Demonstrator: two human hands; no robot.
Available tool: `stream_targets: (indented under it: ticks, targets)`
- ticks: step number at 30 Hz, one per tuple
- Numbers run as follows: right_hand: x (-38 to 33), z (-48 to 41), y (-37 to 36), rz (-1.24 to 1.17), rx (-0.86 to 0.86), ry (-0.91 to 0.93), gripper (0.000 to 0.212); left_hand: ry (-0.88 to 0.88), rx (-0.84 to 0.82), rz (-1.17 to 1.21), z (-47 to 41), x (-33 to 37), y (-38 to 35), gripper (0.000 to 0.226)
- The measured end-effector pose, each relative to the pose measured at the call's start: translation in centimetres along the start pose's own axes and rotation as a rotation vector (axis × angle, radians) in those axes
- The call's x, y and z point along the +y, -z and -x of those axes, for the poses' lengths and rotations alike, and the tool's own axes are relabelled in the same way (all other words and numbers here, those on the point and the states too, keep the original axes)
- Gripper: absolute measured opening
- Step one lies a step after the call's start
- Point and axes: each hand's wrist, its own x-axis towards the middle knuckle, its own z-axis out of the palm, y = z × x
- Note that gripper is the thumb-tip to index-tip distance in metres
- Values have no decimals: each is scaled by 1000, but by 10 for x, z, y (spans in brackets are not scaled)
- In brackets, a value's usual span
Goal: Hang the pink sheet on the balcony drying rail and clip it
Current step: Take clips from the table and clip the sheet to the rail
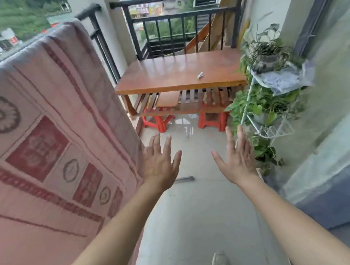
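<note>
The pink sheet (53,127), patterned with red squares and round motifs, hangs draped over the black balcony rail (89,10) on the left and falls below the frame. My left hand (159,164) is stretched forward with fingers spread, just right of the sheet's edge and holding nothing. My right hand (236,159) is held out the same way, fingers straight, over the floor. A small silvery clip (200,75) lies on the wooden table ahead.
A wooden table (166,73) with a slatted lower shelf stands across the balcony's far end, with red stools (159,122) beneath it. A white wire plant stand (270,130) with potted greenery lines the right wall. Pale floor tiles run between the sheet and the plants.
</note>
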Motion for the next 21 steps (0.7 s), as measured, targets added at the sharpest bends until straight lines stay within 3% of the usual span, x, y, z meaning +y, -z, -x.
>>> stream_targets:
  ticks: [8, 21]
  targets:
    - [-6, -215, -10, 1, -39, 88, 82, 46, 56, -20, -177, -5, -11, 66]
    - [-11, -521, -133, 134, -133, 70, 81, 118, -23, 63, -489, -70, -109, 75]
